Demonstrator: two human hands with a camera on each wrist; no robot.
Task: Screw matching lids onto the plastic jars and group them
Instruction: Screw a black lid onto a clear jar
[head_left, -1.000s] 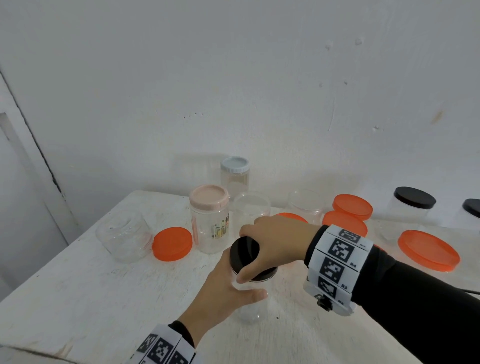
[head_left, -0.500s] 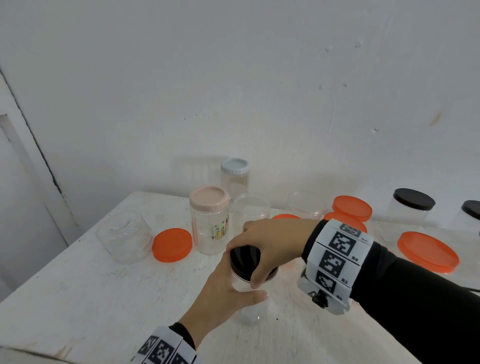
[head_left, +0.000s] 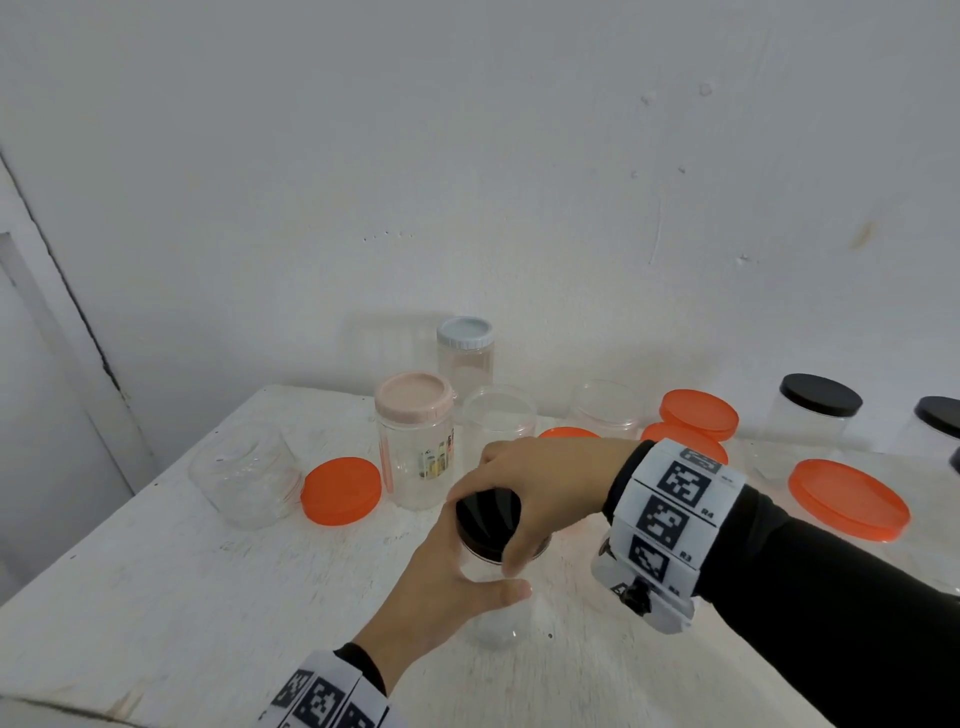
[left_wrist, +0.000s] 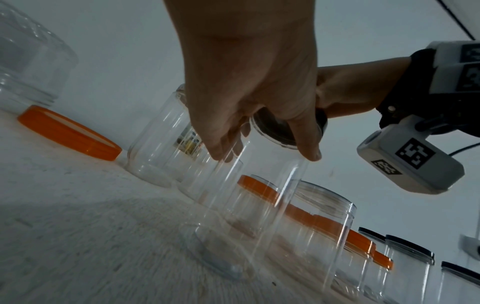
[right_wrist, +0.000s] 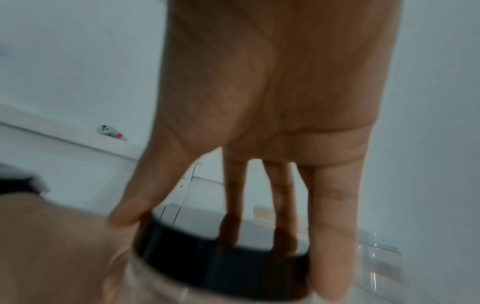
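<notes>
A clear plastic jar (head_left: 493, 623) (left_wrist: 233, 216) stands on the white table (head_left: 156, 597) near its front. My left hand (head_left: 457, 577) (left_wrist: 259, 102) grips its upper body, thumb on the near side. On the jar's mouth sits a black lid (head_left: 485, 517) (right_wrist: 221, 259) (left_wrist: 278, 131). My right hand (head_left: 524, 483) (right_wrist: 259, 144) reaches from the right and grips that lid from above, fingers and thumb curled round its rim.
Behind stand a pink-lidded jar (head_left: 415, 441), a grey-lidded jar (head_left: 465, 353) and open clear jars (head_left: 498, 421). An open jar lies at the left (head_left: 244, 473) by an orange lid (head_left: 340, 491). More orange lids (head_left: 847, 499) and black-lidded jars (head_left: 810, 415) are at the right.
My right hand has turned on the black lid, its thumb swinging round toward the front of the rim. The left hand and the jar stay where they were.
</notes>
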